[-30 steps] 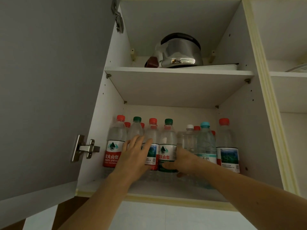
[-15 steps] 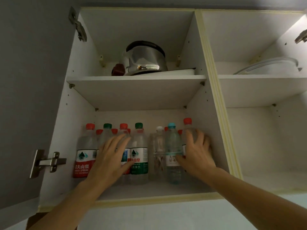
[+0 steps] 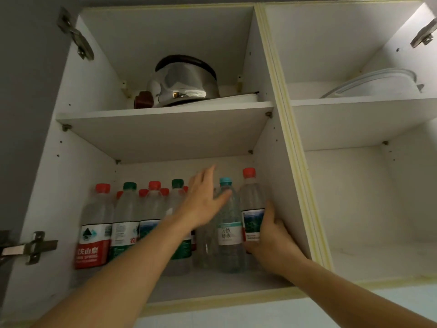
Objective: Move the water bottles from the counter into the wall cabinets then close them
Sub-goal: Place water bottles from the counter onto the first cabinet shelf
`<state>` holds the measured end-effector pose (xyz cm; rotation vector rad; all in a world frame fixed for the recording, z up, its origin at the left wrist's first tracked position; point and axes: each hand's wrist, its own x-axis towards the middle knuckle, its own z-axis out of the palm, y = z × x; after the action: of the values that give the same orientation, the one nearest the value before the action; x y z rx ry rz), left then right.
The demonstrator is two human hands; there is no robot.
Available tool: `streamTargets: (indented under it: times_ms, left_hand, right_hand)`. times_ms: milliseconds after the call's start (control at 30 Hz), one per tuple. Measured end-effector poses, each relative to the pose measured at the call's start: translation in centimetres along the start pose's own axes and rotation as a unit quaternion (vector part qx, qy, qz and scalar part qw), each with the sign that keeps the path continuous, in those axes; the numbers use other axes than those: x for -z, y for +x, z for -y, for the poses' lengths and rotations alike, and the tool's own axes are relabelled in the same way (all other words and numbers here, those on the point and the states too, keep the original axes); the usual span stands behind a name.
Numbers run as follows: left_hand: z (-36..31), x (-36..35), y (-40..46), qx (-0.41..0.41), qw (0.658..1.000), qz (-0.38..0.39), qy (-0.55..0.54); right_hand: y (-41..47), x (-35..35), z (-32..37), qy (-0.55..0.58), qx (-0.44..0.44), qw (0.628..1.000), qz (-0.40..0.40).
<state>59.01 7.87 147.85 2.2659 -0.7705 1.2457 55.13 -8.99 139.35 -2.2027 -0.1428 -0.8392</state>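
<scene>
Both hands shifted right: your left hand (image 3: 205, 204) spread on the bottles (image 3: 132, 223), right hand (image 3: 272, 235) cupping the end bottle (image 3: 252, 209); doors next.

This is a home kitchen, seen from below an open wall cabinet (image 3: 279, 143) of white board with yellowed edge banding. At about 11 o'clock, a polished steel kettle (image 3: 184, 84) with a dark handle sits on the upper shelf (image 3: 165, 129). At 6 to 7 o'clock, the lower shelf carries a crowd of plastic water bottles (image 3: 123, 223) with red, green and blue caps. At 2 o'clock, the neighbouring compartment holds a clear glass lid (image 3: 369, 84). Metal door hinges (image 3: 30, 247) show at 9 o'clock.
</scene>
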Motion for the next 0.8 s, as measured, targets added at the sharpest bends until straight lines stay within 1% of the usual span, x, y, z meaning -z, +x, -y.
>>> streamTargets:
  times_ms: [67, 100, 133, 300, 400, 500, 633, 700, 800]
  left_hand:
    - [-0.3, 0.2, 1.6, 0.058, 0.994, 0.046, -0.075]
    - [-0.4, -0.1, 1.9, 0.070, 0.990, 0.070, -0.100]
    - [-0.5, -0.4, 1.9, 0.074, 0.987, 0.085, -0.115]
    - [-0.2, -1.7, 0.6, 0.088, 0.973, 0.101, -0.190]
    - [-0.7, -2.0, -0.6, 0.074, 0.965, 0.128, -0.216]
    - [-0.9, -2.5, -1.5, 0.056, 0.955, 0.151, -0.248]
    - [0.0, -2.8, -3.3, 0.093, 0.936, 0.188, -0.284]
    - [0.2, -3.1, -4.1, 0.108, 0.933, 0.188, -0.286]
    - [0.2, -3.3, -4.8, 0.123, 0.929, 0.175, -0.301]
  right_hand:
    - [-0.3, 0.2, -0.3, -0.001, 0.007, 1.000, 0.004]
    - [-0.6, 0.3, -0.4, 0.001, 0.007, 1.000, 0.007]
    - [-0.7, 0.4, -0.4, 0.003, 0.007, 1.000, 0.009]
    - [-1.3, 0.7, 0.0, 0.007, 0.016, 1.000, 0.024]
    - [-1.6, 0.9, 0.4, -0.008, 0.009, 1.000, 0.025]
    - [-2.2, 1.1, 1.1, -0.054, 0.009, 0.998, 0.018]
    - [-2.6, 1.7, 1.4, -0.131, 0.022, 0.991, 0.004]
    - [-2.8, 2.2, 1.6, -0.183, 0.027, 0.983, 0.011]
    - [-3.3, 2.7, 2.1, -0.226, 0.040, 0.973, 0.017]
